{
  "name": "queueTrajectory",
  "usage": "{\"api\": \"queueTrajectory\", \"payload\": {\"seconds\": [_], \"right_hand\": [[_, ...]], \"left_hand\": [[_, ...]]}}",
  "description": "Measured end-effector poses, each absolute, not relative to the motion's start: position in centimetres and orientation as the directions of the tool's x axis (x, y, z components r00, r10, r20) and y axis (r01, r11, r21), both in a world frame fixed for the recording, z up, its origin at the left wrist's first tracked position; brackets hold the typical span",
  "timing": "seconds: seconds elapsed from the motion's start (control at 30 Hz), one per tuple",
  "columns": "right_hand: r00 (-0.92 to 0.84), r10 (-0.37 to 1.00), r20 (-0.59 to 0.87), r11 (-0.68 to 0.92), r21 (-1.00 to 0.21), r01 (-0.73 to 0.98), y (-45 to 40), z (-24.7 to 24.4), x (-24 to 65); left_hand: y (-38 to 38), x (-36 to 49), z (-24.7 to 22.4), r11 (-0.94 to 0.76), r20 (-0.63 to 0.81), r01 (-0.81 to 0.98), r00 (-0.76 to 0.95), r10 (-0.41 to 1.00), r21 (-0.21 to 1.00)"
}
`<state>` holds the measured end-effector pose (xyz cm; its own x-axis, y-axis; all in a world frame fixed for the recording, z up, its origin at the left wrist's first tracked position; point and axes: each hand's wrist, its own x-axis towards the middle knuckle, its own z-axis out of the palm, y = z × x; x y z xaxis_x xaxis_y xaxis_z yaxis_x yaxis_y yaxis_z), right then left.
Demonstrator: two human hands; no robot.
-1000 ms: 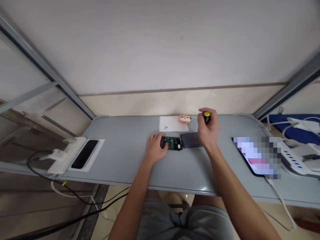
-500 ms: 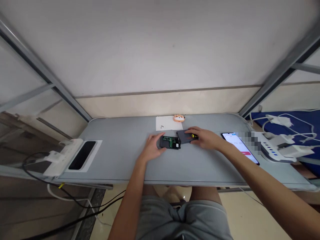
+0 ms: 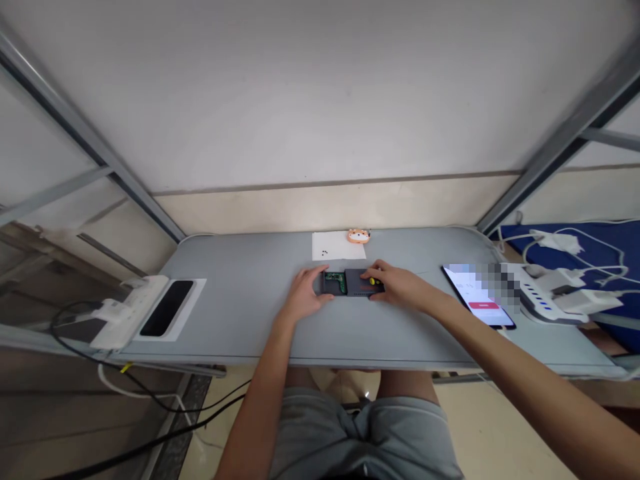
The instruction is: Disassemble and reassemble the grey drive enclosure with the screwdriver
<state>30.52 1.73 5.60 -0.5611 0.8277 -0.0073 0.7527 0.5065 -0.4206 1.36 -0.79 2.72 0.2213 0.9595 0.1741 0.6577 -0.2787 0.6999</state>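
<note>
My left hand (image 3: 303, 295) grips the left end of a dark casing (image 3: 327, 287) between thumb and fingers. Inside the casing a green circuit board (image 3: 336, 275) shows. A flat dark grey cover (image 3: 356, 283) is held at its right end by my right hand (image 3: 400, 287); it lies over the right part of the casing, hiding that side of the board. A small yellow and black thing (image 3: 374, 281), perhaps a screwdriver's end, shows at the fingers of my right hand; the rest of it is hidden.
Behind the casing, tiny black screws (image 3: 325, 253) lie on white paper (image 3: 337, 247) beside an orange animal-faced item (image 3: 359, 236). To the right are a lit phone (image 3: 480, 297) and a power strip (image 3: 543, 300). Leftward are a dark phone (image 3: 167, 308) and another power strip (image 3: 133, 313).
My right hand has moved the cover left and slightly toward me, from beside and behind the casing onto its right part. My left hand has stayed on the casing.
</note>
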Motion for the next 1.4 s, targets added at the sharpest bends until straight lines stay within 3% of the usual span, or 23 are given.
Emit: {"api": "queueTrajectory", "payload": {"seconds": [0.17,0.53,0.67,0.73,0.83,0.9,1.0,1.13,1.4], "right_hand": [[-0.554,0.827,0.091,0.530,-0.455,0.716,1.2,4.5,28.9],[-0.586,0.809,0.047,0.504,-0.567,0.651,1.2,4.7,26.1],[-0.595,0.799,0.087,0.476,-0.695,0.538,1.8,5.8,26.6],[-0.495,0.846,0.198,0.435,-0.793,0.427,2.4,6.9,27.1],[-0.050,0.931,0.361,0.364,-0.914,0.180,3.9,8.2,28.1],[0.173,0.914,0.367,0.379,-0.925,-0.040,5.1,8.3,28.4],[0.267,0.921,0.282,0.339,-0.919,-0.199,6.5,6.8,28.2],[0.316,0.942,0.115,0.178,-0.967,-0.181,6.7,3.8,26.3],[0.097,0.987,0.128,0.123,-0.991,0.060,5.4,2.3,24.4]], "left_hand": [[-0.8,1.2,2.7,-0.266,0.152,0.668,0.225,0.963,0.695],[-1.1,1.4,2.8,-0.199,0.080,0.680,0.202,0.976,0.706],[-1.2,1.6,3.0,-0.218,0.116,0.681,0.193,0.974,0.699],[-1.1,1.7,3.1,-0.228,0.129,0.687,0.194,0.973,0.690],[-1.1,1.8,3.0,-0.215,0.120,0.704,0.183,0.976,0.677],[-1.0,1.9,2.9,-0.219,0.123,0.713,0.185,0.975,0.666],[-1.1,2.0,2.7,-0.235,0.148,0.712,0.183,0.972,0.662],[-1.2,2.0,2.5,-0.286,0.213,0.687,0.192,0.958,0.668],[-1.0,1.8,2.8,-0.377,0.282,0.670,0.252,0.926,0.639]]}}
